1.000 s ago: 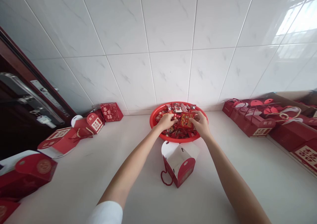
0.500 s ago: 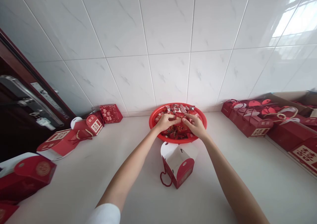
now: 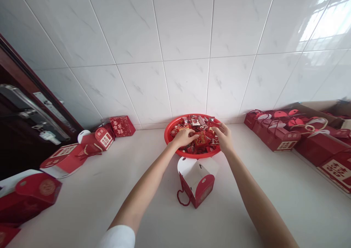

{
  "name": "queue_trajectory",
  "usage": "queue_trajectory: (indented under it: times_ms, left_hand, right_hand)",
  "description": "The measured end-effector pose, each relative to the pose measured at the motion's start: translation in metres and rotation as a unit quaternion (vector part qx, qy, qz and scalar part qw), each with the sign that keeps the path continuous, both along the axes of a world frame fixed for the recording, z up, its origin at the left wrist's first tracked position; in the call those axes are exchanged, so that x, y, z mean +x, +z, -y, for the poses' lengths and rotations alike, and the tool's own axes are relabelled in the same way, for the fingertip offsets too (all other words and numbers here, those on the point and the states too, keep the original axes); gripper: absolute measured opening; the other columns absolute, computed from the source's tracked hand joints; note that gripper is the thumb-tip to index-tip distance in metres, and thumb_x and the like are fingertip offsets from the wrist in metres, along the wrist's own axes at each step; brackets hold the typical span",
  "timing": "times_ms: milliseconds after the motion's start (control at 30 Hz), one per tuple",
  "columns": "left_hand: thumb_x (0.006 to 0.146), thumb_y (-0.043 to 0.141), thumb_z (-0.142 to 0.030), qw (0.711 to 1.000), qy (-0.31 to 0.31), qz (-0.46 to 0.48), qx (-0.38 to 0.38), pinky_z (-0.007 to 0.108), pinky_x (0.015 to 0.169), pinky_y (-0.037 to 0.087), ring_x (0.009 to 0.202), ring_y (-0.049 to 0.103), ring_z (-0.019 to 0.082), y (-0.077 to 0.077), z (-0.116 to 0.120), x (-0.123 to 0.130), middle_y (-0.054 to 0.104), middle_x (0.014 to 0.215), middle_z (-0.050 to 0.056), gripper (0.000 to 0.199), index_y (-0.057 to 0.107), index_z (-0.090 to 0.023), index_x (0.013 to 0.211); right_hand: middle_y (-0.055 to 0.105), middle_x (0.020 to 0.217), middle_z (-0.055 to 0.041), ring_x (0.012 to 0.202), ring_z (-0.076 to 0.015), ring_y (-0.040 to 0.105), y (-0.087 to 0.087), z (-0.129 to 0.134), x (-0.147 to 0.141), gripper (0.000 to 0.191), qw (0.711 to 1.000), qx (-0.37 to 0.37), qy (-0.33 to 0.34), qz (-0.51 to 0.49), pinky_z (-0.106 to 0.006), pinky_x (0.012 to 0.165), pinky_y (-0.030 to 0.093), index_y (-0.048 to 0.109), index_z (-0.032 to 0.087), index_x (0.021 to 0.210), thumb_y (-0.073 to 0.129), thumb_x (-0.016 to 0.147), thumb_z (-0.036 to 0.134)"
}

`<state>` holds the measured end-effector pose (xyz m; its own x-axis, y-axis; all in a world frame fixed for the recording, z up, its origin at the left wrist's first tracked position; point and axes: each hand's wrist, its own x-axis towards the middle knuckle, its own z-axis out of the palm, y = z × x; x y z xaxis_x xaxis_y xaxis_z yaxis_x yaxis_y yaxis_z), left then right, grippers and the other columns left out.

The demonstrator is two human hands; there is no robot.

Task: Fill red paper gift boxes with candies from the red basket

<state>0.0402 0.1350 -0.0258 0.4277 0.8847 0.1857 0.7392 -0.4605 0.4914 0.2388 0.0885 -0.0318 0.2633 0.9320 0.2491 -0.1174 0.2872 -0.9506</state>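
A round red plastic basket point(image 3: 170, 145) full of wrapped sweets stands against the wall. My left hand point(image 3: 184, 137) is over its left half, with thumb and fingers closed on a red candy packet point(image 3: 201, 139). Over the basket's right side, my right hand point(image 3: 224, 136) has its fingers curved and a little apart, close to the sweets; nothing is plainly held in it. In front of the basket stands an open red gift box point(image 3: 204, 191) with a white inside. Its flaps are up and a dark red cord handle point(image 3: 183, 199) hangs at its left. The bottom of the box looks bare.
Red gift boxes point(image 3: 102, 140) line the left side, before a dark door with a metal handle point(image 3: 24, 103). More closed red boxes point(image 3: 274, 132) with cord handles stand at right, beside a cardboard carton point(image 3: 315, 105). Behind is a white tiled wall point(image 3: 186, 83).
My right hand has let go of the red packet and moved right, to the basket's right side. My left hand stays at the packet, and the gift box has not moved.
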Motion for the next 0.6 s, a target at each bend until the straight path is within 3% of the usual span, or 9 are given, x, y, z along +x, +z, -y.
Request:
queue_trajectory:
  times_ms: [67, 133, 233, 367, 467, 533, 600]
  left_hand:
    - [0.083, 0.071, -0.052, 0.999, 0.000, -0.026, -0.019, 0.041, 0.091, 0.054, 0.106, 0.069, 0.032, 0.0001, 0.0008, 0.0006, 0.075, 0.113, 0.013, 0.061, 0.065, -0.017, 0.132]
    - [0.077, 0.078, -0.051, 0.998, -0.017, -0.023, -0.049, 0.040, 0.089, 0.055, 0.106, 0.069, 0.032, 0.0005, 0.0008, 0.0007, 0.073, 0.118, 0.013, 0.074, 0.058, -0.018, 0.140]
    - [0.077, 0.080, -0.042, 0.997, -0.036, 0.027, -0.069, 0.036, 0.085, 0.055, 0.098, 0.070, 0.028, 0.0007, -0.0015, 0.0001, 0.075, 0.109, 0.010, 0.055, 0.067, -0.018, 0.125]
    - [0.086, 0.070, -0.033, 0.988, 0.011, 0.150, 0.012, 0.036, 0.088, 0.055, 0.097, 0.070, 0.024, 0.0000, -0.0062, -0.0029, 0.076, 0.102, 0.007, 0.026, 0.071, -0.019, 0.108]
    - [0.094, 0.060, -0.028, 0.968, 0.099, 0.217, 0.080, 0.037, 0.094, 0.054, 0.101, 0.070, 0.022, 0.0003, -0.0078, -0.0067, 0.075, 0.106, 0.007, 0.026, 0.068, -0.022, 0.118]
    - [0.096, 0.055, -0.024, 0.953, 0.170, 0.220, 0.120, 0.038, 0.098, 0.053, 0.104, 0.069, 0.022, 0.0011, -0.0072, -0.0088, 0.074, 0.109, 0.006, 0.029, 0.067, -0.025, 0.122]
    - [0.096, 0.052, -0.020, 0.949, 0.195, 0.196, 0.151, 0.038, 0.100, 0.052, 0.106, 0.068, 0.022, 0.0018, -0.0050, -0.0090, 0.073, 0.109, 0.006, 0.030, 0.068, -0.027, 0.121]
  right_hand:
    - [0.069, 0.077, -0.0011, 0.066, -0.0191, 0.063, 0.0005, -0.0004, -0.0001, 0.027, 1.000, 0.010, -0.004, -0.002, -0.032, 0.062, 0.052, 0.055, 0.023, 0.080, 0.068, 0.071, 0.046]
    - [0.068, 0.076, -0.0004, 0.066, -0.0189, 0.062, 0.0008, -0.0010, -0.0001, 0.027, 1.000, 0.014, -0.012, 0.006, -0.032, 0.062, 0.051, 0.054, 0.024, 0.079, 0.064, 0.073, 0.049]
    - [0.062, 0.069, 0.0018, 0.063, -0.0170, 0.058, 0.0016, -0.0011, -0.0001, 0.028, 0.999, 0.011, -0.027, 0.014, -0.029, 0.060, 0.049, 0.052, 0.024, 0.076, 0.061, 0.074, 0.051]
    - [0.060, 0.067, 0.0031, 0.061, -0.0154, 0.056, 0.0037, 0.0007, -0.0008, 0.028, 0.999, 0.009, -0.030, -0.008, -0.028, 0.058, 0.048, 0.051, 0.024, 0.073, 0.062, 0.073, 0.050]
    - [0.059, 0.066, 0.0029, 0.060, -0.0151, 0.054, 0.0044, 0.0014, -0.0011, 0.028, 0.999, 0.011, -0.030, -0.012, -0.027, 0.058, 0.047, 0.050, 0.024, 0.072, 0.062, 0.073, 0.049]
    - [0.059, 0.067, 0.0022, 0.061, -0.0153, 0.054, 0.0038, 0.0009, -0.0007, 0.028, 0.999, 0.013, -0.031, -0.004, -0.027, 0.057, 0.046, 0.051, 0.024, 0.072, 0.062, 0.073, 0.049]
    - [0.060, 0.068, 0.0017, 0.062, -0.0157, 0.054, 0.0026, -0.0002, 0.0000, 0.028, 0.999, 0.016, -0.033, 0.004, -0.027, 0.057, 0.046, 0.053, 0.024, 0.073, 0.063, 0.074, 0.050]
